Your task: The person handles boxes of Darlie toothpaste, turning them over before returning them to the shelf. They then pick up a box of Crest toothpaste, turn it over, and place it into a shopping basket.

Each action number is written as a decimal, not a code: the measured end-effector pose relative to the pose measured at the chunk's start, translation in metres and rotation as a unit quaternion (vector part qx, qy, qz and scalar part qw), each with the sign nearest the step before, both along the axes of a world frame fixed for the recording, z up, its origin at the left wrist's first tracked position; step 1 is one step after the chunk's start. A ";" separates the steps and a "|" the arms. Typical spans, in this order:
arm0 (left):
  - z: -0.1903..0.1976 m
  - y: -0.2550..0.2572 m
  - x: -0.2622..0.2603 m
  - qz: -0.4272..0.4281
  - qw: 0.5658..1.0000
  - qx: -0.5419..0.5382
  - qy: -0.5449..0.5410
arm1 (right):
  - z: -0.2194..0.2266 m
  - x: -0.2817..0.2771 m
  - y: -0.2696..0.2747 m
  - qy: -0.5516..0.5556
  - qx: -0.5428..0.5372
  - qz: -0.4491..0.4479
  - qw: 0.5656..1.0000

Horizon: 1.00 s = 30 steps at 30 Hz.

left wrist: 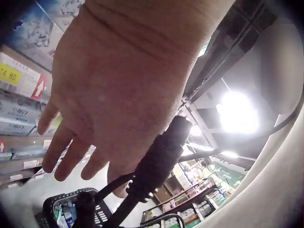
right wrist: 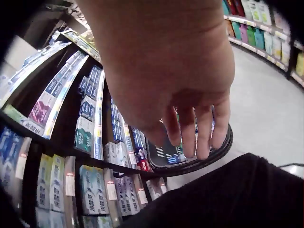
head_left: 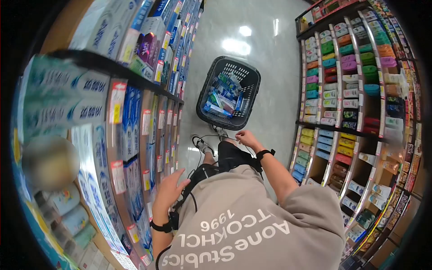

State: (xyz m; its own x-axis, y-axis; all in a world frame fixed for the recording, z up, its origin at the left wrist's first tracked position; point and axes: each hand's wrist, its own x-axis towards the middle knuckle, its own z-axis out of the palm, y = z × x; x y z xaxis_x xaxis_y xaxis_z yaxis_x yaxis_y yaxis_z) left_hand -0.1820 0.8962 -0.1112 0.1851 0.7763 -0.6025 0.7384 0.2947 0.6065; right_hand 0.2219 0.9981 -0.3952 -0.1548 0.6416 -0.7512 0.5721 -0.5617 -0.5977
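Basket: black, with slotted walls, standing on the glossy floor at the far middle, between the two shelves.
Packages: heaped inside the basket, mostly blue and white, lying at mixed angles.
Right hand: held just to the near side of the basket, fingers loosely bent and hanging down, gripping nothing visible.
Left hand: raised near the left shelf, holding nothing, fingers extended and spread apart.
Left shelf: stocked with rows of boxes, mainly blue and white, with price tags along the edges.
Right shelf: filled with colourful packs in upright columns.
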 end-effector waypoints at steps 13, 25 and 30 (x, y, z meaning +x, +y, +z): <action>-0.020 -0.018 0.042 0.404 0.858 -0.312 -0.050 | -0.253 -0.101 0.102 0.028 -0.080 -0.123 0.989; -0.030 -0.045 0.048 0.386 0.836 -0.389 0.032 | -0.374 -0.153 0.174 -0.050 -0.263 -0.287 0.920; -0.029 -0.012 0.071 0.321 0.891 -0.322 0.007 | -0.408 -0.161 0.174 0.063 -0.381 -0.375 0.843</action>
